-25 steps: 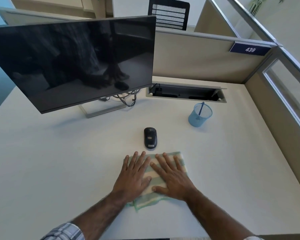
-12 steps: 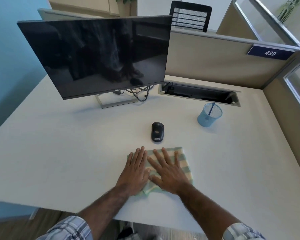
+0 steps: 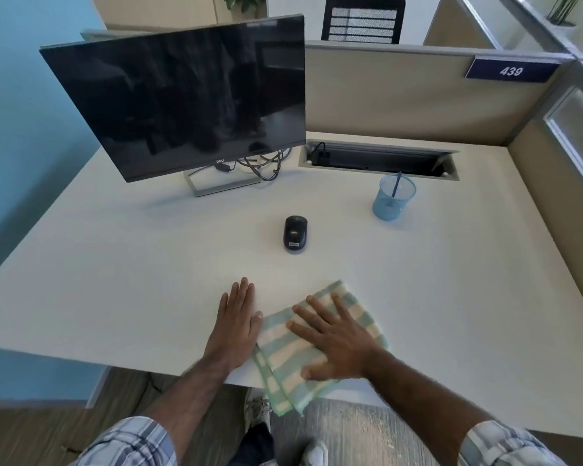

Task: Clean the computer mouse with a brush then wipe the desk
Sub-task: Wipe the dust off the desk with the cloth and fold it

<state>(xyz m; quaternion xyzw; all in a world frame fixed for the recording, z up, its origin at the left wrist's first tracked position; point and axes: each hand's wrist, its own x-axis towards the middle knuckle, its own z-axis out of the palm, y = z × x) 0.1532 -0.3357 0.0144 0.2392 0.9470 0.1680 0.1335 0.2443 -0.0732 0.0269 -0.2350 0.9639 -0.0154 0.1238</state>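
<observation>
A black computer mouse (image 3: 295, 233) lies on the white desk (image 3: 132, 264), apart from both hands. A green and cream striped cloth (image 3: 283, 361) lies at the desk's near edge, with its lower corner hanging over the edge. My right hand (image 3: 334, 338) presses flat on the cloth with fingers spread. My left hand (image 3: 235, 326) rests flat on the bare desk just left of the cloth, its thumb touching the cloth's edge. A blue brush (image 3: 395, 186) stands in a blue mesh cup (image 3: 392, 198) at the back right.
A dark monitor (image 3: 189, 95) on a stand fills the back left, with cables behind it. An open cable tray (image 3: 377, 159) is cut into the desk behind the cup. Beige partition walls (image 3: 401, 95) close the back and right. The floor and my shoes show below the near edge.
Both hands and the cloth have slid back toward the desk's near edge. My left hand has come off the cloth onto the bare desk. The cloth now overhangs the edge.
</observation>
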